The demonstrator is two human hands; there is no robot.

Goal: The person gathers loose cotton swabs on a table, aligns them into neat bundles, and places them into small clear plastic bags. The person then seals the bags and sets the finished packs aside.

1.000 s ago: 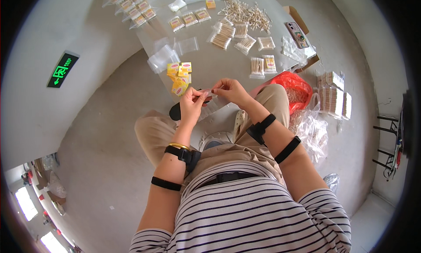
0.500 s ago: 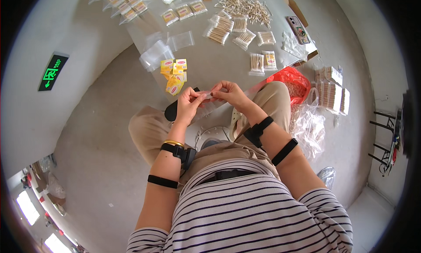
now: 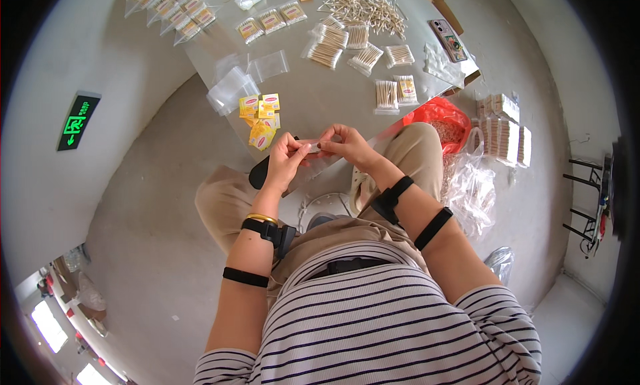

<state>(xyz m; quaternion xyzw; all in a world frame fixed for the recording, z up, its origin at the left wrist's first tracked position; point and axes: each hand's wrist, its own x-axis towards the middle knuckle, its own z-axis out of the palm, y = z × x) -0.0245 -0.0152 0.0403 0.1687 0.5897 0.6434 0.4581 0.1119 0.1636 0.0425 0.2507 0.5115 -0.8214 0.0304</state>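
Over my lap, at the table's near edge, both hands hold a clear plastic bag [image 3: 311,170] between them. My left hand [image 3: 285,162] pinches one end with thumb and fingers. My right hand [image 3: 348,146] grips the other end, its thumb and fingertips close to the left ones. Whether anything is inside the bag I cannot tell. Just beyond my left hand lies a loose pile of yellow and white cards [image 3: 261,118]. Flat empty clear bags [image 3: 235,88] are spread behind the cards.
On the table [image 3: 320,102] are packed cotton swabs [image 3: 387,95], loose swabs [image 3: 367,8], carded packs [image 3: 271,20] and a phone [image 3: 448,40]. Stacked swab bundles [image 3: 501,135] stand right, beside a red bag [image 3: 445,115] of swabs and crumpled clear plastic [image 3: 470,198].
The view has tilted slightly, so the table's contents appear a little further left. Both hands keep hold of the clear bag in nearly the same place.
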